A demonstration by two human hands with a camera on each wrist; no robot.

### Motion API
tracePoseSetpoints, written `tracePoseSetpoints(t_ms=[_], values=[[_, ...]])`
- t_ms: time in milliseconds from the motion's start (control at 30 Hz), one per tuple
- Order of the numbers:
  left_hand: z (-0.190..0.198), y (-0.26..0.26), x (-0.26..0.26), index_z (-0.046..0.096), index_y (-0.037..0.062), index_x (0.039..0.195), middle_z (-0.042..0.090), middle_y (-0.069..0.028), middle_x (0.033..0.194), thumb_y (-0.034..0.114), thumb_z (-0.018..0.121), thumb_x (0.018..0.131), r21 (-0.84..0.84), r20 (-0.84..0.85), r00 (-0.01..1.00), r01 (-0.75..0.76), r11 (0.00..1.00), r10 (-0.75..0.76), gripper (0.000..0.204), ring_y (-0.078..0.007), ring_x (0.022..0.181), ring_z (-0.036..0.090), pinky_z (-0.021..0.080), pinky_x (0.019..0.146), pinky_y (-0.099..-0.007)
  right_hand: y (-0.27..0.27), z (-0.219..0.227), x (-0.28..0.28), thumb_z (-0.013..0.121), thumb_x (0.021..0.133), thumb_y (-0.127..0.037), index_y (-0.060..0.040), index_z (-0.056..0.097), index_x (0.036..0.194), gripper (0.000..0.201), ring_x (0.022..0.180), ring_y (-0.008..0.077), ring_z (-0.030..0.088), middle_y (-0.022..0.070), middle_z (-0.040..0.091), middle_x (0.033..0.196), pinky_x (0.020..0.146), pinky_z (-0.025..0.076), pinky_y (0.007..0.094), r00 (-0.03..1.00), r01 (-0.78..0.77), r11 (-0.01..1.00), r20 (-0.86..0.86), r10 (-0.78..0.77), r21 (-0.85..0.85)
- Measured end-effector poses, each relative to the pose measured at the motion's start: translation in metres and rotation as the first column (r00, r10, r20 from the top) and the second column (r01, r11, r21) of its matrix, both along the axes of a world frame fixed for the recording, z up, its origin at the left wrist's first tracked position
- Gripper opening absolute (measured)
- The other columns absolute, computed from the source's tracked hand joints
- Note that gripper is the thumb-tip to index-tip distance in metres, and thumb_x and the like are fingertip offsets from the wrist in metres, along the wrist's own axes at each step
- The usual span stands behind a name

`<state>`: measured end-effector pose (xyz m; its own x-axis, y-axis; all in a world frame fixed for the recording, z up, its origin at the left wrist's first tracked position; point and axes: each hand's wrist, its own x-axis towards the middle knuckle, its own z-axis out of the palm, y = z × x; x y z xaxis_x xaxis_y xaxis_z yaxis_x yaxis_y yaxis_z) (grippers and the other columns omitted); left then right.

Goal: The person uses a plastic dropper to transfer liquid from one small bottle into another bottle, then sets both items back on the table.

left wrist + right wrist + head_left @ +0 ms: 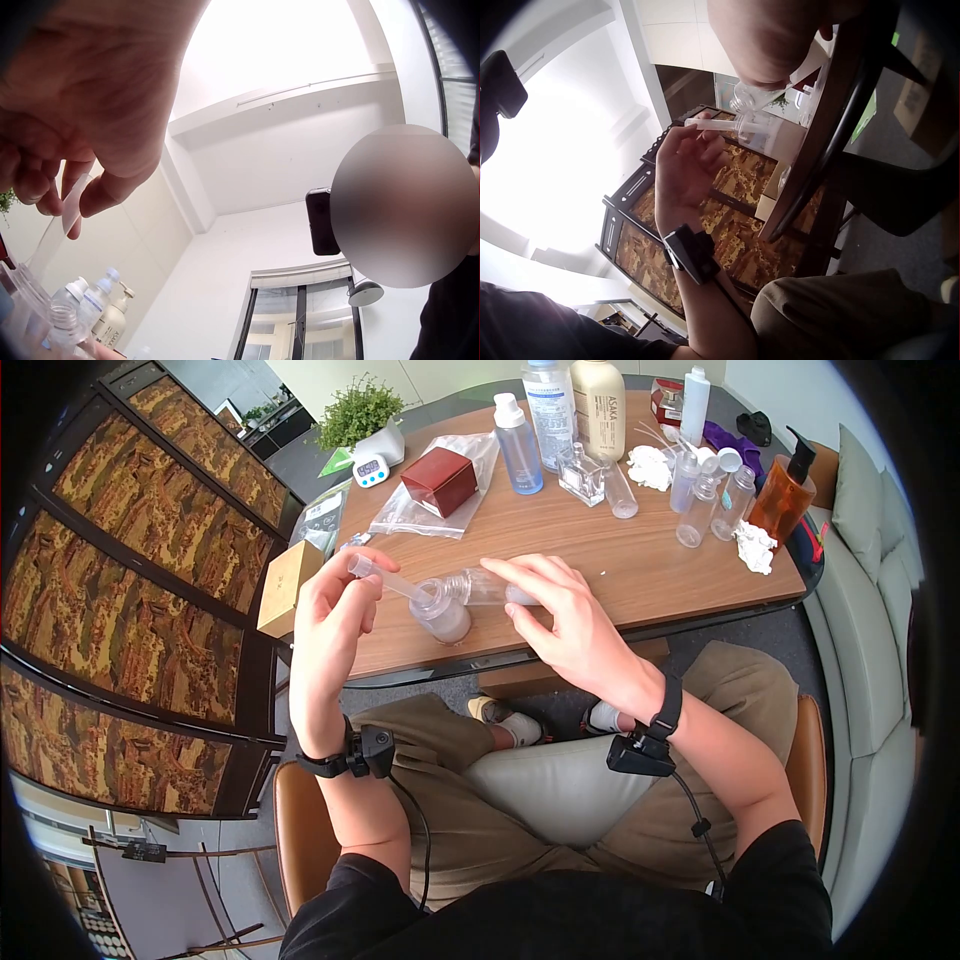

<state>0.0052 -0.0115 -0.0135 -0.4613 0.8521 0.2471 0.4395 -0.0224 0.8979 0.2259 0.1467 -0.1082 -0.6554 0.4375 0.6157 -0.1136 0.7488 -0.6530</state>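
My left hand (335, 610) pinches the upper end of a translucent plastic stick (392, 578). Its lower end is in the mouth of a small clear jar (440, 618), which stands near the table's front edge with whitish content at the bottom. From the other side, my right hand (560, 615) holds a clear bottle (478, 588) tipped on its side, its threaded neck (744, 99) right by the jar's mouth. Fingers cover the rear of this bottle. The left wrist view shows thumb and fingertips on the stick (73, 206), with the jar (26, 300) below.
Behind the hands a dark red box (440, 482) lies on a plastic bag (385, 510). Pump bottles (518, 445), a square glass bottle (580, 477), several small clear bottles (697, 515) and crumpled tissue (755, 548) stand right. A cardboard box (288, 590) sits left.
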Motion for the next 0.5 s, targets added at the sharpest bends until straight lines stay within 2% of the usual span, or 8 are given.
tracePoseSetpoints(t_ms=[500], values=[[0.0014, -0.0016, 0.0012, 0.073, 0.0047, 0.114, 0.052, 0.0100, 0.078, 0.008, 0.061, 0.102, -0.027, -0.044, 0.999, 0.008, 1.000, -0.009, 0.018, -0.0003, 0.068, 0.040, 0.031, 0.060, -0.0233, -0.0002, -0.0002, -0.0002, 0.067, 0.100, -0.003, -0.0054, 0.067, 0.148, 0.048, 0.117, 0.0331, 0.063, 0.0127, 0.069, 0.123, 0.108, 0.047, 0.0467, 1.000, 0.002, 1.000, -0.009, -0.002, 0.005]])
